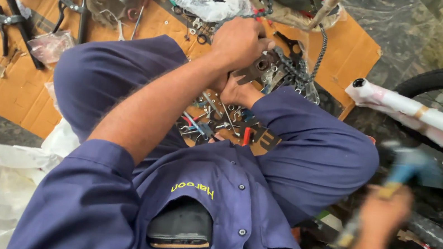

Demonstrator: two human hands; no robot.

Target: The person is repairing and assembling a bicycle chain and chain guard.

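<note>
Fingers of the left hand [241, 43] clamp the crank part [259, 67]; right hand [385, 209] grips a blurred hammer [405, 167]. A mis-hit beside the crank could crush knuckles.

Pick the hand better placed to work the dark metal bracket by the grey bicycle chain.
Left. The left hand is closed on the dark metal bracket beside the grey bicycle chain. The right hand is off to the side, blurred, gripping a blue-handled tool.

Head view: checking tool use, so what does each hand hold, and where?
Right hand grips a blurred blue-headed tool by its lower handle. Left hand clasps a dark metal part from above.
</note>
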